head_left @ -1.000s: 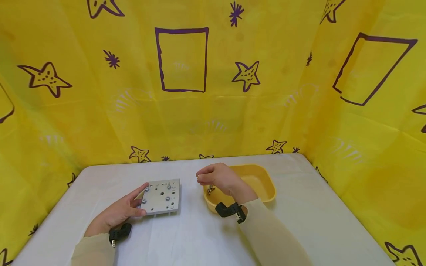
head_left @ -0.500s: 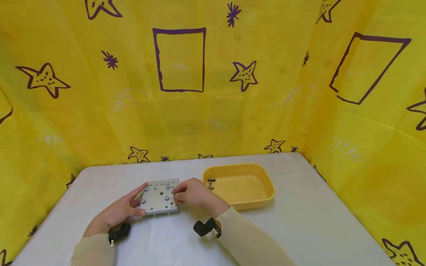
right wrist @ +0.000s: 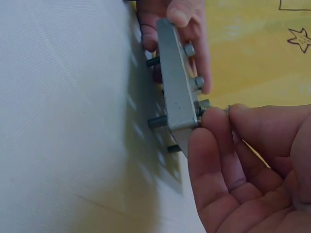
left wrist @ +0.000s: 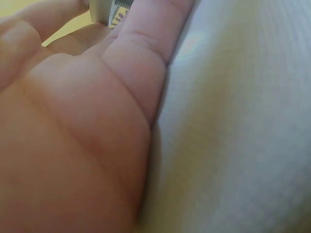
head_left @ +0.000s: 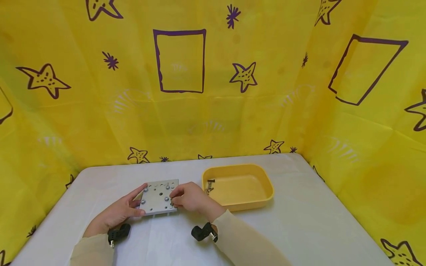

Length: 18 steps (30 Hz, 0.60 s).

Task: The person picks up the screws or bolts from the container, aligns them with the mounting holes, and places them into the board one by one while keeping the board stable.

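Note:
A square light-grey metal plate with several holes sits at the left in the head view. Socket-head bolts pass through it, and their threaded ends stick out of the far face in the right wrist view. My left hand grips the plate's left edge, thumb at the near corner and fingers at the far one. Over the right edge, my right hand pinches a small metal screw between thumb and forefinger. Most of that screw is hidden by the fingertips.
A yellow tray stands right of the plate, with several screws at its left end. All this is on a white-covered table, with yellow patterned cloth hanging behind and at both sides.
My right hand has moved left from above the tray to the plate's right edge, then slightly lower along it, still pinching the screw. The left hand and plate have stayed in place.

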### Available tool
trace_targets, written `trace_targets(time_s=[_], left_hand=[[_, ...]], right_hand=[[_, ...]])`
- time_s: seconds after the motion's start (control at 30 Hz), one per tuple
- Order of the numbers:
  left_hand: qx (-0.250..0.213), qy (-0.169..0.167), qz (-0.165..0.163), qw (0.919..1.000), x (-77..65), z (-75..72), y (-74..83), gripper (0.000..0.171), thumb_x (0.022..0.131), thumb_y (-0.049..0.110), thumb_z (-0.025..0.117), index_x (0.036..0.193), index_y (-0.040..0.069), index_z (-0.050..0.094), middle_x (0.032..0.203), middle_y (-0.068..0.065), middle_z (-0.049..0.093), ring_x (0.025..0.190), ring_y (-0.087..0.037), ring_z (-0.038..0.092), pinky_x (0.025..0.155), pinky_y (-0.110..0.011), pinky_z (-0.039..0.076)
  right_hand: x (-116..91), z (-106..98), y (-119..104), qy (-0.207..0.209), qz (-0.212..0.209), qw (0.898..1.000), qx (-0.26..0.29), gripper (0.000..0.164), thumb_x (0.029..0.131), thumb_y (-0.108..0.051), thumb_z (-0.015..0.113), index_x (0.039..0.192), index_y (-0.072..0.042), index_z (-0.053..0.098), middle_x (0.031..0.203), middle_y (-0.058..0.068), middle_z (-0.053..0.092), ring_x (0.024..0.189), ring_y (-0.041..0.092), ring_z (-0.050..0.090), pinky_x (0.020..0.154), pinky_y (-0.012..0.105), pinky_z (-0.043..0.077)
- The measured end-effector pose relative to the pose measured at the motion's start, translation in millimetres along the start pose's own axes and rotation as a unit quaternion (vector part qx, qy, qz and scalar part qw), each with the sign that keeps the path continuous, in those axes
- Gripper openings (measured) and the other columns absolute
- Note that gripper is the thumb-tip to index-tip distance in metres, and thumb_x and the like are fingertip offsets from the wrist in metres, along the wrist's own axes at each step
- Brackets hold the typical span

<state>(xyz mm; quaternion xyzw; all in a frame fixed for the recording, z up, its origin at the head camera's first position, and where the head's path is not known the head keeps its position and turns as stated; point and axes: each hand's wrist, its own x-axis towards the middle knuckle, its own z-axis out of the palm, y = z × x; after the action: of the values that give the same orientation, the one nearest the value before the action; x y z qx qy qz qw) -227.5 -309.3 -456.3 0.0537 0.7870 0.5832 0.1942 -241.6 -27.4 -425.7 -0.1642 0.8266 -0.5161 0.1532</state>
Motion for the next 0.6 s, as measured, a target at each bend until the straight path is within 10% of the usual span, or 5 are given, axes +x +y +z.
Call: trace_targets(time_s=[0.6], left_hand=[[-0.005, -0.001, -0.003, 1.0000, -0.1, -0.5, -0.5, 0.106, 0.082, 0.010, 0.082, 0.162, 0.021, 0.012, 0.162, -0.028, -0.002, 0.142, -0.052, 0.018, 0.109, -0.059, 0.028]], right_hand=[[2.1, 6.9, 5.7, 0.029, -0.001, 0.999, -0.016, 0.014, 0.091, -0.012, 0.073, 0.091, -0.025, 0.077, 0.086, -0.012, 0.064, 0.084, 0.010, 0.055, 0.066, 0.026, 0.049]])
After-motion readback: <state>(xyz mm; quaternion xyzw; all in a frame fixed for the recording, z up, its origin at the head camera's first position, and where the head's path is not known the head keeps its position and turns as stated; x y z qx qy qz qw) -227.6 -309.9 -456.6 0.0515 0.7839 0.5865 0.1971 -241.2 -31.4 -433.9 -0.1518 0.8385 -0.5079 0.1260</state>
